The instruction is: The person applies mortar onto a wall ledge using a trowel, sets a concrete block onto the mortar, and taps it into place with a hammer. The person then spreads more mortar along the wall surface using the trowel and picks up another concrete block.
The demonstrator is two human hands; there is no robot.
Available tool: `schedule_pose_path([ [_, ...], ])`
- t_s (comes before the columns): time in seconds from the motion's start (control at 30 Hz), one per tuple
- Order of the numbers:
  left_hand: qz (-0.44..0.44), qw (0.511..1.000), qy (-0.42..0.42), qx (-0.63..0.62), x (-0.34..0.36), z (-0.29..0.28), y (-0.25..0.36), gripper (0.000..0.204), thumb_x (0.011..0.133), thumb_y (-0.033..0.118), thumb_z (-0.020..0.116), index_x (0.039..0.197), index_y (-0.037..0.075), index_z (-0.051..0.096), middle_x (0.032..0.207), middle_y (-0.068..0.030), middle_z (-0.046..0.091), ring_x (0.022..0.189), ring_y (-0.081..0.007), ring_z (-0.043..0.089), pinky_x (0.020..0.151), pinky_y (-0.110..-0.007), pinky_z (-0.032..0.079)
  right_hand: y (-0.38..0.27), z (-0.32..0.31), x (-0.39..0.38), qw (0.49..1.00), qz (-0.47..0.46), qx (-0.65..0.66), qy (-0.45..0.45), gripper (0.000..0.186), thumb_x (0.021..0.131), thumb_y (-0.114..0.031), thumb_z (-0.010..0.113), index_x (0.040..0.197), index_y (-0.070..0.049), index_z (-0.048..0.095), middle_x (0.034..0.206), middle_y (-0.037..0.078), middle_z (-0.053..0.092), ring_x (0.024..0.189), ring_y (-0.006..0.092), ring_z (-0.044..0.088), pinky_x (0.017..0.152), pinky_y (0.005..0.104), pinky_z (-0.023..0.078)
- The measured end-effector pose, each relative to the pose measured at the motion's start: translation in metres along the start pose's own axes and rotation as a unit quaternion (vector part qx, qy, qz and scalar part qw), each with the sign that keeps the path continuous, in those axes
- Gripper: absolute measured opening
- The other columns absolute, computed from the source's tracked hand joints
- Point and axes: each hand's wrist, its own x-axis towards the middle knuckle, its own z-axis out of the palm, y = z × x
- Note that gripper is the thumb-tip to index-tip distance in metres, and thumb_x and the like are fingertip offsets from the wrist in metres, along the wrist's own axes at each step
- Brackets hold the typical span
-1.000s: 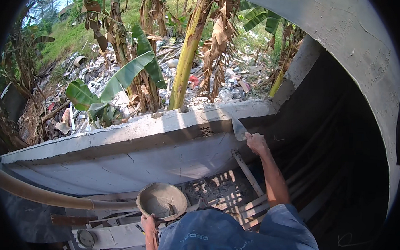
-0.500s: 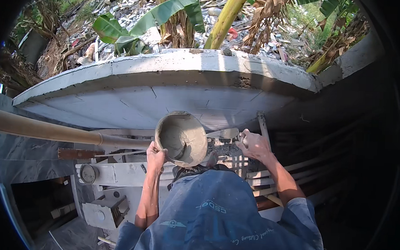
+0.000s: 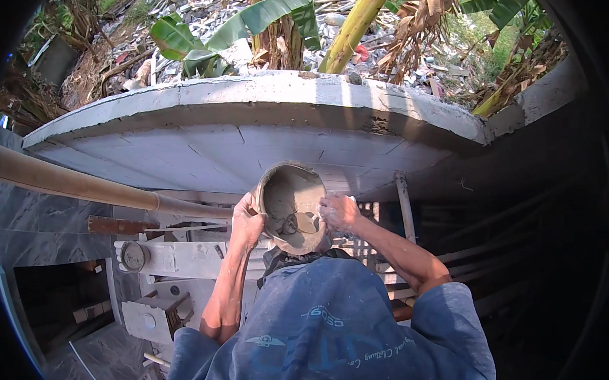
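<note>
Left hand [image 3: 246,219] clamped on rim of mortar bowl [image 3: 291,206], frame centre, mouth tilted toward camera. Right hand [image 3: 338,211] closed on trowel [image 3: 305,223], blade pointing left into bowl, long axis roughly horizontal. Beyond: concrete wall [image 3: 253,130], then banana plants [image 3: 257,18] at upper frame.

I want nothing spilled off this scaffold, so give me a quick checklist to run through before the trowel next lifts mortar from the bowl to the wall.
1. Left hand has a grip on the bowl rim: ok.
2. Bowl tilted toward the person, mortar staying inside: ok, though the tilt looks steep.
3. Right hand on the trowel, blade down in the mortar: ok.
4. Enough mortar on the blade: cannot tell, blade mostly buried.
5. Rough patch under the wall's top edge visible and unobstructed: ok.
6. Footing on the slats below: cannot tell, the feet are hidden by the body.
</note>
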Motion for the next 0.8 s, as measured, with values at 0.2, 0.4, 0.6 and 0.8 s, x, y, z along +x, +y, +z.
schedule_pose_path([
  [0.2,-0.035,0.998,0.005,-0.059,0.004,-0.002,-0.015,0.031,0.070,-0.014,0.053,0.077,0.014,0.040,0.067,0.0013,0.049,0.051,-0.0074,0.044,0.040,-0.022,0.035,-0.022,0.022,-0.024,0.974,0.063,0.216,0.024,0.032,0.076,-0.031,0.074,0.099,-0.009,0.074,0.093,0.009,0.066,0.084,0.0313,0.068,0.071,0.0421,0.057],
  [0.4,-0.096,0.987,0.036,-0.122,-0.016,0.015,0.024,0.025,0.072,-0.011,0.050,0.080,0.012,0.044,0.068,0.0000,0.052,0.050,-0.0081,0.045,0.041,-0.023,0.038,-0.005,-0.020,-0.055,0.962,0.073,0.250,0.083,0.045,0.078,-0.034,0.079,0.112,-0.005,0.072,0.094,0.015,0.066,0.083,0.0332,0.068,0.072,0.0420,0.055],
  [0.6,-0.076,0.980,0.032,-0.181,-0.003,0.029,0.015,0.028,0.070,-0.012,0.046,0.088,0.009,0.049,0.068,-0.0033,0.054,0.047,-0.0074,0.043,0.040,-0.021,0.036,0.005,-0.037,-0.080,0.917,0.167,0.309,0.190,0.025,0.071,-0.008,0.078,0.092,0.001,0.068,0.081,0.013,0.061,0.077,0.0301,0.063,0.069,0.0393,0.050],
  [0.8,-0.063,0.980,0.016,-0.187,0.007,0.019,0.005,0.030,0.069,-0.013,0.042,0.087,0.010,0.047,0.066,-0.0018,0.049,0.045,-0.0066,0.039,0.036,-0.022,0.032,0.045,-0.054,-0.083,0.841,0.234,0.250,0.420,0.023,0.070,-0.004,0.073,0.092,0.000,0.068,0.079,0.014,0.062,0.070,0.0270,0.062,0.066,0.0362,0.050],
])
